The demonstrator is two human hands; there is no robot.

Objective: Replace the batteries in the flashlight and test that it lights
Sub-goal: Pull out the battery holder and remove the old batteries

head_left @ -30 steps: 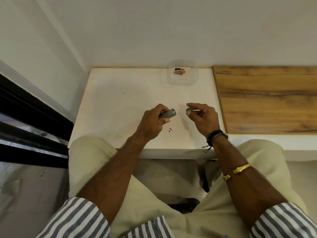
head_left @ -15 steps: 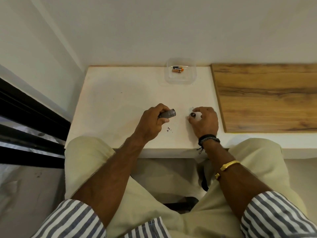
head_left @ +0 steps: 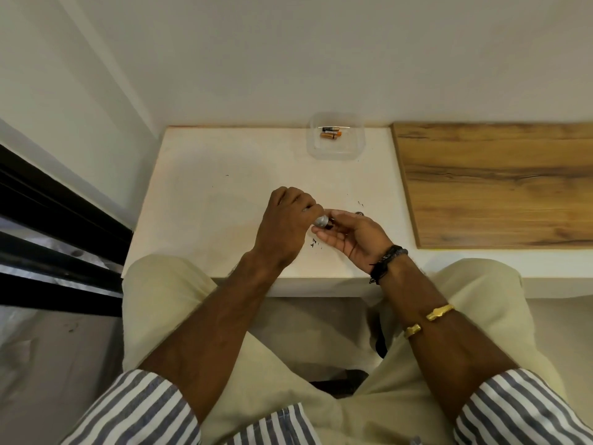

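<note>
The left hand (head_left: 285,223) is wrapped tight round the flashlight (head_left: 321,220), only its grey open end poking out toward the right. The right hand (head_left: 349,234) is cupped palm-up right against that end, fingers loosely curled; something dark sits at the mouth, but I cannot tell whether it is pinched or just resting. Just beyond the right hand a small dark piece, likely the cap (head_left: 359,214), lies on the table (head_left: 208,187). Far off, by the wall, a tub (head_left: 335,152) holds batteries (head_left: 331,133). To me this looks like emptying the old cells. Tip it too fast and they could miss the palm and roll off the near edge, and a careless wrist could knock the cap away
</note>
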